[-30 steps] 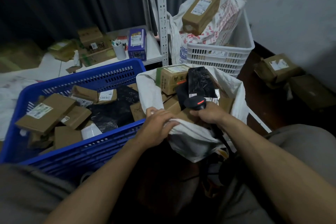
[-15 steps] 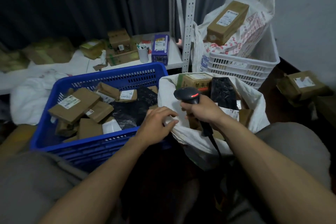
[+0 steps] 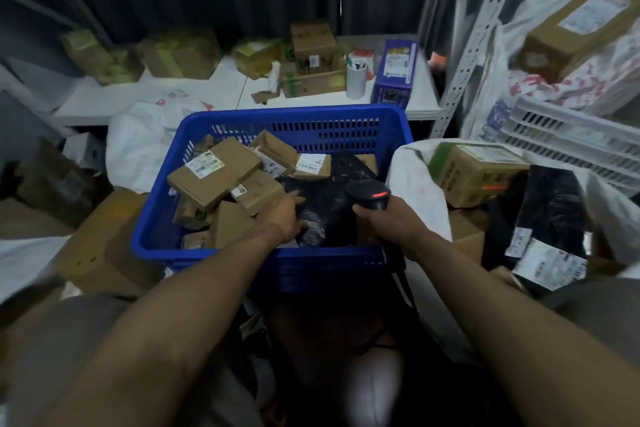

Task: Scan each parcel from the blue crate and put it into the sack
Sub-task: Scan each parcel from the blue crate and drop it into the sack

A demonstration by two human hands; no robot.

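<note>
The blue crate [image 3: 156, 225] held many parcels [image 3: 214, 177]; most work remained. The sack [image 3: 412, 184] beside it held several boxes [image 3: 474, 170]. Left grip [image 3: 287, 218], fingers spread, was extended over a black parcel [image 3: 322, 191] in the crate; right grip [image 3: 384, 222] clasped the scanner [image 3: 369, 196].

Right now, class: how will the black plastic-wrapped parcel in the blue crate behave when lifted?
The black parcel looks crinkled and slack, so probably floppy and light. Its glossy wrap may slip in the left hand.
</note>
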